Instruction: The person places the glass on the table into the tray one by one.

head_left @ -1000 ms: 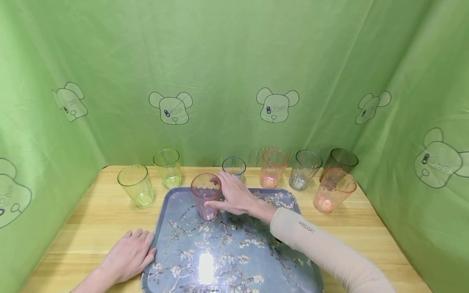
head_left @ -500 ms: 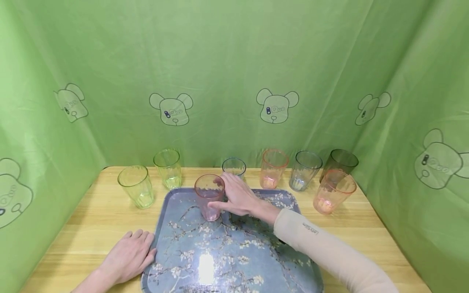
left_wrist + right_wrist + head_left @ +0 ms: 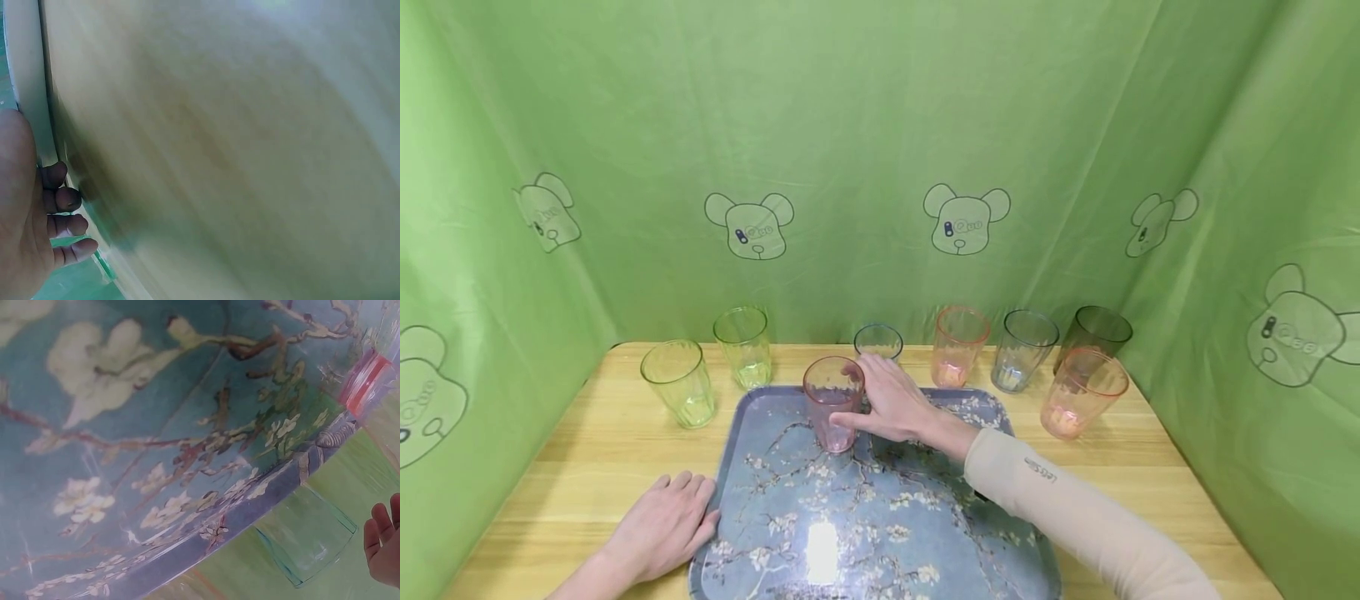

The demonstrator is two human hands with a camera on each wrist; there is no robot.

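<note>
In the head view, my right hand (image 3: 891, 400) holds a pink glass (image 3: 831, 400) upright over the back part of a blue tray (image 3: 820, 492) printed with blossom branches. The thumb lies across the near side of the glass, the fingers reach behind it. Just beyond this hand stands a blue-rimmed glass (image 3: 878, 335), its lower part hidden by the fingers; a blue-edged glass (image 3: 306, 540) also shows past the tray's edge in the right wrist view. My left hand (image 3: 662, 523) rests loosely on the table, thumb at the tray's left rim.
Two yellow-green glasses (image 3: 679, 385) stand left of the tray on the wooden table (image 3: 572, 467). Along the back right are a red-rimmed glass (image 3: 958, 346), a grey-blue glass (image 3: 1025, 350), a dark glass (image 3: 1101, 329) and an orange glass (image 3: 1082, 396). Green curtains (image 3: 850, 125) enclose the table.
My right hand and the pink glass have shifted a little to the right over the tray. The left hand stays in place.
</note>
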